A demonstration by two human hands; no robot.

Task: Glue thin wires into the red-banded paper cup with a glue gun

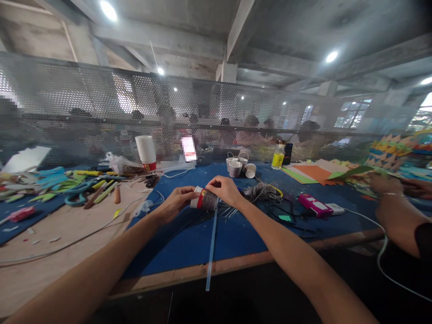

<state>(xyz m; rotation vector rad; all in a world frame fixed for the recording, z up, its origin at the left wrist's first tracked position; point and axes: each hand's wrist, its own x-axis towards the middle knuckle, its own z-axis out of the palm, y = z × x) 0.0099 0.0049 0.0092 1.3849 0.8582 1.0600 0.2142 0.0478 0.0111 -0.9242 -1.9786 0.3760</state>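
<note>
Above the blue mat [189, 243], both my hands hold a small paper cup [204, 199] lying on its side, its body partly wrapped in grey twine. My left hand [176, 202] grips the cup's white open end. My right hand [223, 190] is closed over the wrapped part from above. A loose bundle of grey twine [259, 192] lies just to the right of my right hand. A thin light-blue strip [212, 245] runs from under the cup down past the table's front edge.
A stack of paper cups [146, 152], several wrapped cups [240, 167], a yellow bottle [278, 156], a pink device with a white cable [314, 205] and coloured paper [310, 173] lie about. Scissors [76, 191] and scraps sit left. Another person's hands [393, 198] work at right. A mesh screen [209, 112] stands behind.
</note>
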